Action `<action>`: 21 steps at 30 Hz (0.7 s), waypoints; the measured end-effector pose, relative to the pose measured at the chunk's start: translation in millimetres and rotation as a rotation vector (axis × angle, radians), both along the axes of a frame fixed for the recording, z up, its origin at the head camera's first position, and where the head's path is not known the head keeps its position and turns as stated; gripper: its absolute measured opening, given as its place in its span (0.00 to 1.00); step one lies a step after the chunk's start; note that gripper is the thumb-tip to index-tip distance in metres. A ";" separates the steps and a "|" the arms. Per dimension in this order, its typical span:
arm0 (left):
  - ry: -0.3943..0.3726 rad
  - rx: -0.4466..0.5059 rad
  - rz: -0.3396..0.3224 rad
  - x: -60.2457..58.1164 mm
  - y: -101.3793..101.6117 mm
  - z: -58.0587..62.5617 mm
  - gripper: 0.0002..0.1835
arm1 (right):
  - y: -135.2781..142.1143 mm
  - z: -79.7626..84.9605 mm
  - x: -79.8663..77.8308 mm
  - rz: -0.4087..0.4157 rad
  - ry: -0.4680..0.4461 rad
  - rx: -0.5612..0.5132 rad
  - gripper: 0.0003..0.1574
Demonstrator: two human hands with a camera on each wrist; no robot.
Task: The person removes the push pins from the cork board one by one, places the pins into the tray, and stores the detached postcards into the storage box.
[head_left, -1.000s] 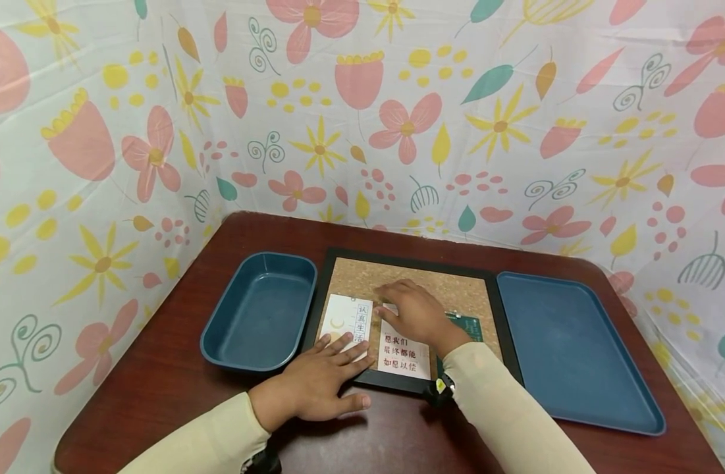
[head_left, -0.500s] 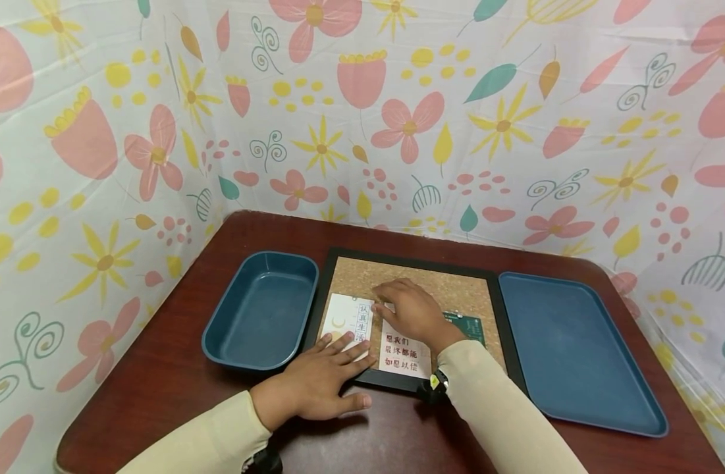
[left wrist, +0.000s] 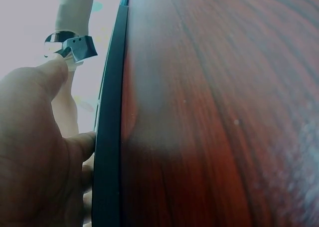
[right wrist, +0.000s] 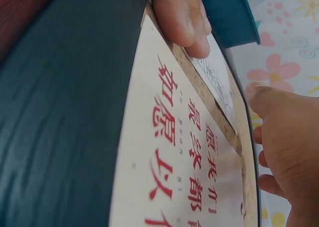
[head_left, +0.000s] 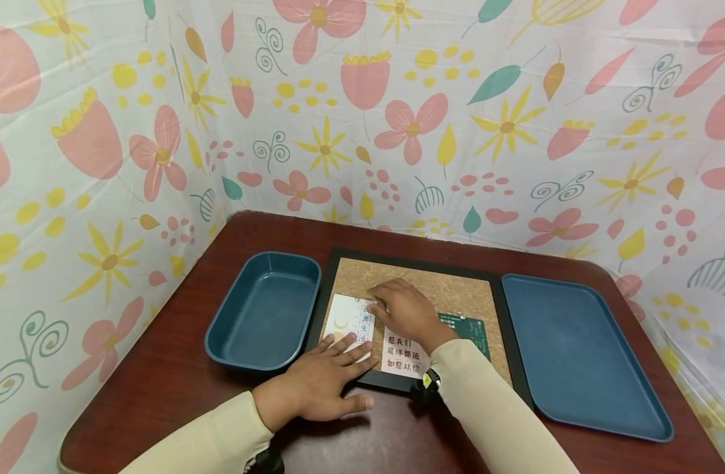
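My left hand (head_left: 317, 385) lies spread, its fingertips on the lower part of a white card (head_left: 341, 316) with blue writing and a moon drawing. In the left wrist view its fingers reach over the black edge of the corkboard (head_left: 418, 273). Above the board, my right hand (head_left: 405, 313) has its bent fingers and thumb near that card's upper right corner, apart with nothing visible between them. It covers the upper part of a second white card (head_left: 400, 355) with red writing. A green card (head_left: 471, 332) sits right of it, partly behind the wrist. A small pin (head_left: 357, 300) shows at the first card's top.
A deep blue tray (head_left: 211, 339) stands left of the board, and a flat blue tray (head_left: 581, 349) lies to its right. All rest on a dark red wooden table (head_left: 178, 395). A floral curtain (head_left: 421, 79) hangs behind and along the left.
My right hand has shifted slightly left toward the first white card's top, uncovering more of the green card. My left hand stays where it was.
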State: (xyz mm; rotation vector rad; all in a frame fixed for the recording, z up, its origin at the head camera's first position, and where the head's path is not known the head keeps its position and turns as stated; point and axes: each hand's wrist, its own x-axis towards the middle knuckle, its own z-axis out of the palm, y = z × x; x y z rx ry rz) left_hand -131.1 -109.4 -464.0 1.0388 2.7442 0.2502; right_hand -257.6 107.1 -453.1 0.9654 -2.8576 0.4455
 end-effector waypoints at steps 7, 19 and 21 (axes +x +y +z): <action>-0.015 0.000 0.002 0.6 0.2 2.6 0.41 | -3.3 -1.1 -2.3 -0.009 -0.014 0.019 0.24; 0.006 0.005 -0.008 -1.3 -2.0 -2.4 0.43 | -7.1 -5.6 -9.3 -0.001 -0.014 0.016 0.20; 0.008 0.004 -0.010 -1.3 -2.2 -2.1 0.44 | -8.1 -6.9 -10.3 -0.005 -0.015 0.018 0.19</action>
